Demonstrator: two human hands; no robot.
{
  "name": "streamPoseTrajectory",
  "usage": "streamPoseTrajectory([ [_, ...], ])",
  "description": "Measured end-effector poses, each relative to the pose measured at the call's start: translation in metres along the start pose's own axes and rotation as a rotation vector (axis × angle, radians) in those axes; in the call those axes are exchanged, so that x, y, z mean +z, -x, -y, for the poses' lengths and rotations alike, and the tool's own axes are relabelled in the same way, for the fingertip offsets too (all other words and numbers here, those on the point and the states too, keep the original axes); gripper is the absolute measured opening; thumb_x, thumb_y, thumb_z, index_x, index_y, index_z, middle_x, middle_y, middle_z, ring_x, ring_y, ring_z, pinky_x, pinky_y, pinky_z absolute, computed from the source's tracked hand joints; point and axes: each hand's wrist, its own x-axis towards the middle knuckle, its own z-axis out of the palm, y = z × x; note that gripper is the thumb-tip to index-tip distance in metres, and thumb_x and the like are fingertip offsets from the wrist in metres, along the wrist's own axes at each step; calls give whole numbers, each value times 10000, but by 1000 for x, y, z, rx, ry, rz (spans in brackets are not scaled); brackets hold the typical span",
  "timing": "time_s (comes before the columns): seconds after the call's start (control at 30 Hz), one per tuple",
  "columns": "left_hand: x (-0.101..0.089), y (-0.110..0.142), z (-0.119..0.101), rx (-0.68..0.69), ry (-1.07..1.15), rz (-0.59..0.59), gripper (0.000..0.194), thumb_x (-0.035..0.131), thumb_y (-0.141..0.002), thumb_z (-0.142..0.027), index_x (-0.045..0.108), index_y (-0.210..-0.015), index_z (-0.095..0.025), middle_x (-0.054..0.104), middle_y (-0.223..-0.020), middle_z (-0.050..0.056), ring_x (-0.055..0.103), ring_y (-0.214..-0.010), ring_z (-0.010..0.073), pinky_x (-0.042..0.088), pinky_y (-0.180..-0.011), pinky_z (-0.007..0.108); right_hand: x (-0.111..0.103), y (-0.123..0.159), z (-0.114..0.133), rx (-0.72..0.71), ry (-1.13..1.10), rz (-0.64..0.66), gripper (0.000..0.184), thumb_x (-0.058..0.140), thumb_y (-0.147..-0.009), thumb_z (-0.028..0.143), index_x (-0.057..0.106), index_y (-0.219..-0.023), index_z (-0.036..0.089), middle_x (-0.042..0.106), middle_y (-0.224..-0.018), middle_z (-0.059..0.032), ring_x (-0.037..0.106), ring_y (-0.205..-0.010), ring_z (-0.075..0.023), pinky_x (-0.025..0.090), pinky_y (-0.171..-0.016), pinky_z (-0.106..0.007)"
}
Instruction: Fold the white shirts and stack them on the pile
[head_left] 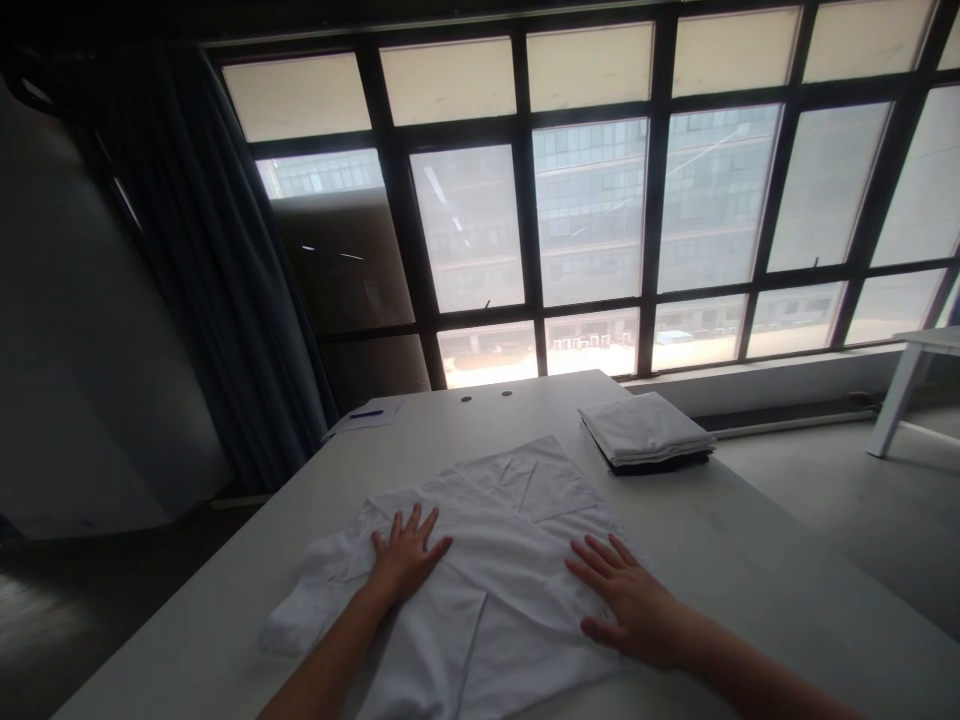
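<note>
White shirt (495, 590) cut off | left hand (407, 556), right hand (626, 600) seemingly on it

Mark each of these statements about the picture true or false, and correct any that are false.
1. The left hand lies flat on a white garment. True.
2. The right hand is clenched into a fist. False: it lies open, with its fingers spread.
3. A folded stack of white cloth sits on the table, beyond and to the right of the garment. True.
4. The dark curtain hangs to the right of the window. False: it hangs to the left of the window.
</note>
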Motion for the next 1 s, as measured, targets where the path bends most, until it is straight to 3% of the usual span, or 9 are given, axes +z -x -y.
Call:
streamPoseTrajectory([
  [0.17, -14, -24, -12, 35, 10, -115, 638, 384, -1024, -520, 293, -1601, -262, 192, -1692, 162, 191, -1542, 421, 198, -1119, 787, -6, -24, -22, 3, 32, -5, 744, 491, -955, 659, 302, -1597, 335, 232, -1679, -73, 149, -1558, -329, 57, -1247, -619],
  [0.27, -20, -17, -33, 152, 7, -144, 561, 376, -1041, -357, 332, -1587, -237, 201, -1695, 133, 217, -1553, 328, 178, -1215, 663, -3, -25, -24, 3, 49, -50, 749, 533, -944, 614, 331, -1593, 299, 246, -1675, -85, 148, -1557, -339, 90, -1248, -620],
  [0.37, -13, 14, -64, 336, 17, -94, 528, 427, -1036, -379, 405, -1552, -272, 284, -1676, 67, 297, -1533, 243, 243, -1260, 484, -1, -21, -13, -24, 75, -153, 685, 576, -928, 422, 399, -1563, 237, 298, -1657, -104, 157, -1556, -335, 97, -1254, -618],
  [0.47, 0, 62, -91, 622, 64, 60, 821, 479, -976, -636, 152, -1631, -264, 184, -1693, 85, 232, -1549, 326, 275, -1240, 568, -3, -15, 7, -106, 74, -171, 641, 538, -908, 265, 433, -1538, 223, 322, -1651, -81, 156, -1561, -291, 95, -1275, -566],
  [0.6, 2, 106, -105, 699, 87, 73, 833, 431, -1002, -633, 2, -1633, -297, 124, -1702, 65, 186, -1561, 318, 262, -1251, 574, -5, -7, 33, -150, 16, -44, 789, 566, -940, 510, 271, -1616, 231, 217, -1682, -99, 110, -1565, -319, 79, -1277, -563],
  [0.67, -3, 113, -103, 688, 92, 6, 790, 427, -1021, -586, 14, -1635, -307, 157, -1700, 60, 224, -1554, 300, 296, -1247, 548, -4, -5, 39, -138, -8, 25, 887, 567, -919, 629, 206, -1632, 244, 178, -1688, -111, 108, -1562, -337, 64, -1272, -577],
  [0.8, -11, 122, -80, 700, 78, -128, 787, 485, -1006, -559, 86, -1637, -312, 249, -1684, 57, 308, -1527, 285, 367, -1222, 483, -4, -5, 40, -116, -16, 53, 890, 550, -913, 673, 215, -1629, 265, 182, -1687, -107, 128, -1559, -339, 66, -1268, -580],
  [0.9, -10, 135, -50, 717, 39, -129, 797, 585, -956, -548, 194, -1621, -346, 349, -1649, 54, 415, -1470, 301, 425, -1184, 465, -6, -7, 39, -140, 13, 10, 840, 613, -873, 659, 368, -1573, 263, 301, -1655, -121, 242, -1528, -365, 115, -1254, -596],
  [1.0, -6, 145, -20, 722, 64, -84, 758, 696, -890, -459, 353, -1562, -386, 513, -1550, 40, 541, -1363, 292, 474, -1144, 437, -5, -11, 42, -216, 68, -76, 642, 690, -840, 525, 560, -1411, 262, 502, -1527, -119, 445, -1400, -348, 205, -1225, -582],
])
